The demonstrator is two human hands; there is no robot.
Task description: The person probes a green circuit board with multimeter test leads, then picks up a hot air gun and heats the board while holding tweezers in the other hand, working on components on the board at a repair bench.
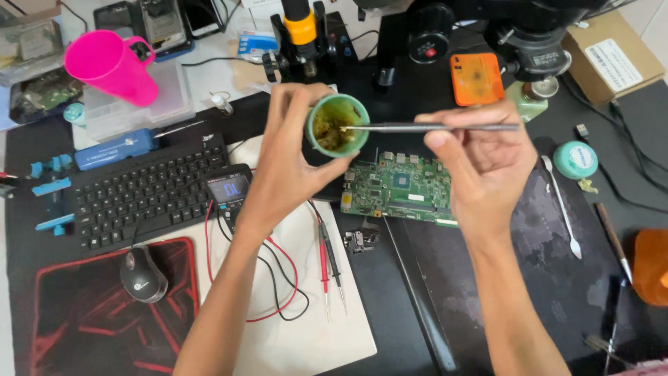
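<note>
- Head view looks down on a dark workbench, with 2 bare hands raised above a green circuit board (400, 186).
- Left hand (292, 157) is curled around a small round green pot (338, 125), fingers wrapped on its far side and thumb below; the pot's mouth faces up toward the camera and shows yellowish-brown paste inside.
- Right hand (480, 163) pinches a thin metal tool (431, 127) between thumb and fingertips, closed tight on the handle.
- Long axis of the tool runs almost level, left to right across the picture; its tip points left and sits in the paste inside the pot, while the handle end points right, past the knuckles.
- Pot and tool hang just above the board's upper left corner.
- Nearby lie a multimeter (229, 191) with red and black probes (328, 261), a black keyboard (146, 195), a mouse (142, 275) and a pink cup (111, 66).
</note>
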